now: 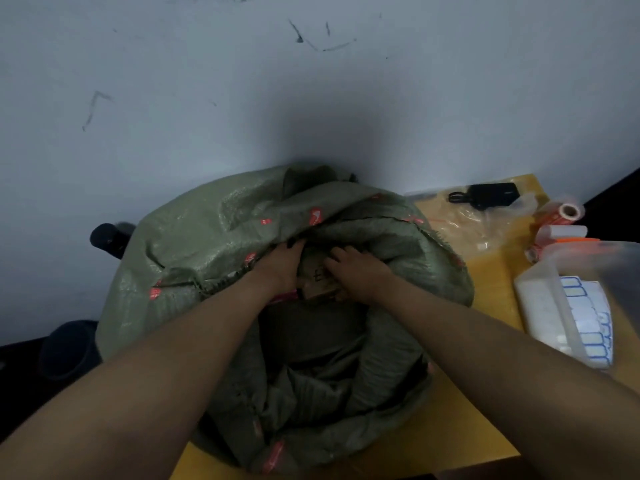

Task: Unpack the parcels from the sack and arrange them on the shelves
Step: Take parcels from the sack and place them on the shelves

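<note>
Hands (311, 268) gripping brown parcel (317, 280) inside green sack (194, 237), parcel orientation unclear

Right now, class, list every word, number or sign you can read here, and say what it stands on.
None reads clearly.
Green woven sack: red marks, blurred.
Brown cardboard parcel: dark print, unreadable.
Blue-bordered white labels in the clear plastic tub: look blank.

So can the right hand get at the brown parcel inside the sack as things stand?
Probably yes: the right hand already rests on the brown parcel in the open sack, nothing between them.
</note>
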